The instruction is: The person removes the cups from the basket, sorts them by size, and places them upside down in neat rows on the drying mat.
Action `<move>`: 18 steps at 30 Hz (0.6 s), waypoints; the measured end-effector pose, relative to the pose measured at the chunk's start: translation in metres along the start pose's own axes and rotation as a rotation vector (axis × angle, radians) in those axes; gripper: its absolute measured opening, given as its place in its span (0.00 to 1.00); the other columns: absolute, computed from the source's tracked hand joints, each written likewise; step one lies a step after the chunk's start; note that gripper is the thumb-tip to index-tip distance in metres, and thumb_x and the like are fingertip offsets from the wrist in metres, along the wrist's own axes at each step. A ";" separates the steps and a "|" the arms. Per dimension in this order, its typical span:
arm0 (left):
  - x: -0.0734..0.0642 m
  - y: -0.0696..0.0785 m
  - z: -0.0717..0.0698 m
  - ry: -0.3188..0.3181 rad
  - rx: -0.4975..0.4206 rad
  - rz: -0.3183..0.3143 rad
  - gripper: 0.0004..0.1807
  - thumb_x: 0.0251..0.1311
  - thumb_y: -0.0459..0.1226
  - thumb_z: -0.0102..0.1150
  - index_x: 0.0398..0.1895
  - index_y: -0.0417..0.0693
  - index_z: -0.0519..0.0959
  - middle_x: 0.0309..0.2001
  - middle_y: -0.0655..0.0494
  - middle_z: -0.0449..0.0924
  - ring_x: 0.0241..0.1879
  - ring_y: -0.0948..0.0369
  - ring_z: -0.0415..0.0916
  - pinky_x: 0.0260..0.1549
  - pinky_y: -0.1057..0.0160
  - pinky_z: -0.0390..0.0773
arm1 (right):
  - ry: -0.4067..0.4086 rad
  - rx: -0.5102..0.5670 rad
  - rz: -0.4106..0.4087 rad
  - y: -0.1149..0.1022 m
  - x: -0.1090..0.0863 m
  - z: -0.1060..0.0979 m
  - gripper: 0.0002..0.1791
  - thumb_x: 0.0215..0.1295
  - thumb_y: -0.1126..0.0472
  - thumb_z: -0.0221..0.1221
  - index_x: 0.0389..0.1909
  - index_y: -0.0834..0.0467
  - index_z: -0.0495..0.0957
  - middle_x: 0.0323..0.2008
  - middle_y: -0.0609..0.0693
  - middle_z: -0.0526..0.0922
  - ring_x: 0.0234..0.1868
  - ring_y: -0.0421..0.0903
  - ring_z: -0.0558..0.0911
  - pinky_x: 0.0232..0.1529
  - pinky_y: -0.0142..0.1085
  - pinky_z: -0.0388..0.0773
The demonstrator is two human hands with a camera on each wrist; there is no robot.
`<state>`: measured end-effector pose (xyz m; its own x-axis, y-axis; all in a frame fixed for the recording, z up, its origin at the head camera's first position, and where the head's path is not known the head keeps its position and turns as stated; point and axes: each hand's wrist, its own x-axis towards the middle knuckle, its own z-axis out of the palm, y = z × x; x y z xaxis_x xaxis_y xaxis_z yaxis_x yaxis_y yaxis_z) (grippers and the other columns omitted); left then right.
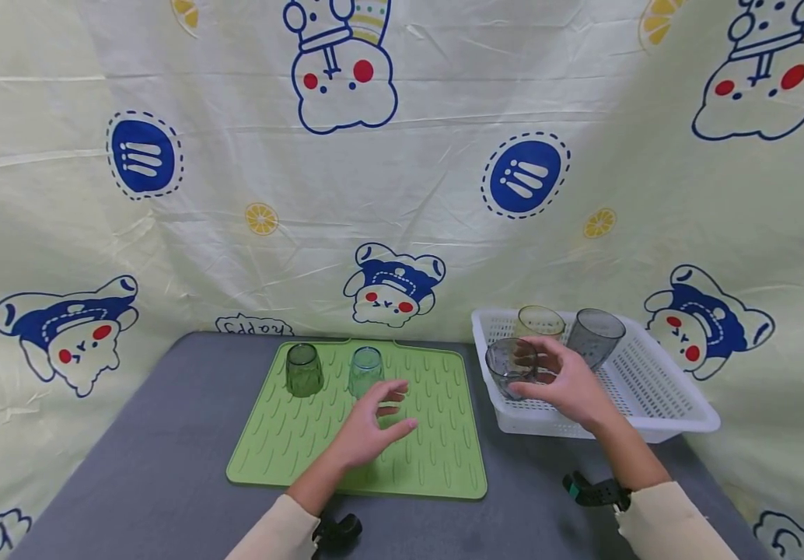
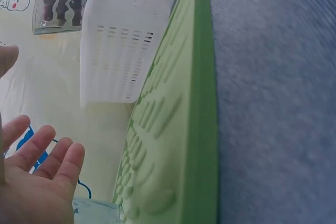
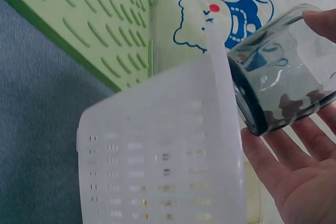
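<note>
My right hand [image 1: 573, 389] grips a smoky grey glass [image 1: 502, 359] between thumb and fingers, at the left end of the white basket [image 1: 682, 420]. In the right wrist view that glass [image 3: 283, 74] is tilted on its side, its thick dark base at the basket's rim. My left hand [image 1: 363, 432] hovers above the green ridged mat [image 1: 437, 459], fingers spread and nothing held. Just behind its fingertips, a teal glass [image 1: 364, 365] stands upside down on the mat. Left of that stands a dark green glass [image 1: 304, 372], also upside down.
An amber-tinted glass [image 1: 539, 314] and another grey glass [image 1: 595, 336] sit in the basket behind my right hand. Mat and basket lie side by side on a dark grey tablecloth [image 1: 185, 435]. A patterned curtain [image 1: 444, 194] hangs close behind them.
</note>
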<state>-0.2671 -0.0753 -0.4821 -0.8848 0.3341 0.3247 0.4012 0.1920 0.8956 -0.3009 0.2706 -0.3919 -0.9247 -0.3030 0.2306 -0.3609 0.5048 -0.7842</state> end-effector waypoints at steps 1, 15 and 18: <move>0.001 0.001 0.001 -0.003 -0.007 -0.002 0.34 0.67 0.40 0.67 0.74 0.46 0.67 0.67 0.46 0.72 0.67 0.41 0.70 0.67 0.48 0.75 | 0.004 0.004 -0.010 -0.002 -0.001 0.001 0.42 0.60 0.56 0.74 0.73 0.59 0.66 0.67 0.60 0.74 0.64 0.62 0.79 0.53 0.24 0.79; 0.006 0.010 0.005 -0.036 -0.050 0.003 0.36 0.65 0.40 0.68 0.74 0.47 0.66 0.67 0.47 0.72 0.68 0.43 0.70 0.67 0.50 0.75 | -0.010 0.022 -0.136 -0.020 -0.007 0.030 0.41 0.56 0.60 0.76 0.70 0.56 0.70 0.61 0.58 0.79 0.56 0.55 0.84 0.54 0.30 0.82; 0.006 0.011 0.006 -0.051 -0.052 -0.001 0.37 0.64 0.39 0.69 0.75 0.48 0.65 0.68 0.48 0.71 0.68 0.45 0.70 0.68 0.50 0.75 | -0.019 0.012 -0.150 -0.021 -0.008 0.038 0.41 0.55 0.59 0.77 0.70 0.55 0.71 0.61 0.57 0.80 0.55 0.56 0.85 0.54 0.32 0.83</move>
<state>-0.2670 -0.0657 -0.4716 -0.8716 0.3804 0.3092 0.3862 0.1442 0.9111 -0.2814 0.2316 -0.3986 -0.8579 -0.3898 0.3347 -0.4933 0.4430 -0.7486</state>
